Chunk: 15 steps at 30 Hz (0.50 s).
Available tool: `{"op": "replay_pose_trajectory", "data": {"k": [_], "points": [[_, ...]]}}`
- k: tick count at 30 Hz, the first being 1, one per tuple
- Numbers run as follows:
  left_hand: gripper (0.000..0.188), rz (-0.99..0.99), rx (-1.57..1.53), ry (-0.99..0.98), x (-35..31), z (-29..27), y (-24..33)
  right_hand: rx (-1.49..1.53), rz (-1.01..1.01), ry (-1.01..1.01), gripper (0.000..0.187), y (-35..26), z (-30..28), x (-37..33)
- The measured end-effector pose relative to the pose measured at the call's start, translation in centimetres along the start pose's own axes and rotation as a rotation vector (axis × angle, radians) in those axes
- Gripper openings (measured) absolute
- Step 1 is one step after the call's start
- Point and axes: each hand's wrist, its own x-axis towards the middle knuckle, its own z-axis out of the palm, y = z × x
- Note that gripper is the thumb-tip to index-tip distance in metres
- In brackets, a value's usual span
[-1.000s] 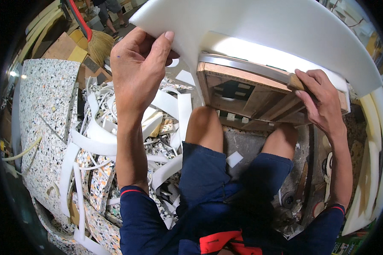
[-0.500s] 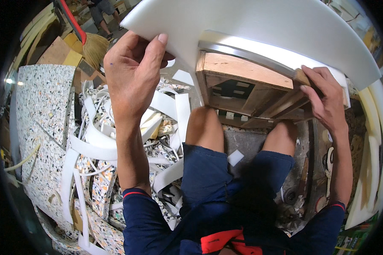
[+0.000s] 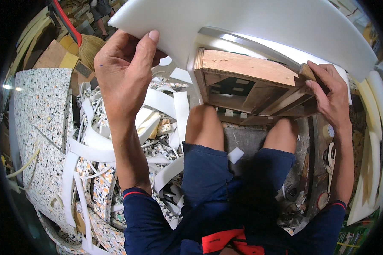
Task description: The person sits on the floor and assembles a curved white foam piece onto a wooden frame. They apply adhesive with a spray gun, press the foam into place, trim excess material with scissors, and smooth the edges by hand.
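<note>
My left hand [image 3: 125, 70] pinches the corner of a large white foam sheet [image 3: 170, 21] between thumb and fingers. The sheet spreads across the top of the view, above a wooden frame [image 3: 247, 66] that stands over my knees. In my right hand [image 3: 332, 91] is the wooden handle of a long-bladed knife [image 3: 259, 47]. Its blade runs leftward under the sheet, along the far side of the frame's top rail. Whether the edge touches the foam cannot be made out.
White foam offcuts [image 3: 159, 104] and a speckled foam slab [image 3: 42, 123] lie to the left. A broom [image 3: 91, 46] with a red handle is at upper left. Yellowish foam strips [image 3: 372, 127] stand at the right. Scissors [image 3: 331, 155] lie beside my right forearm. Another person's legs show far off.
The knife blade has shifted away from the frame's top rail, leaving a visible gap. My left hand and the sheet's corner have moved slightly left, my right hand slightly right.
</note>
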Motion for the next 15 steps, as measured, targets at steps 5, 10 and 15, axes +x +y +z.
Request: {"op": "replay_pose_trajectory", "data": {"k": [5,10,15], "points": [[0.029,0.017,0.02,-0.039,0.3,0.1,-0.3,-0.012,-0.034,0.04,0.038,0.6,0.7,-0.1],[0.034,0.168,0.239,0.057,1.9,-1.5,-2.1,-0.115,0.015,0.059,0.04,1.0,-1.6,-3.3],[0.04,0.283,0.169,0.25,4.8,-2.9,-7.9,-0.086,0.237,0.052,0.05,1.2,-6.3,-11.9]]}}
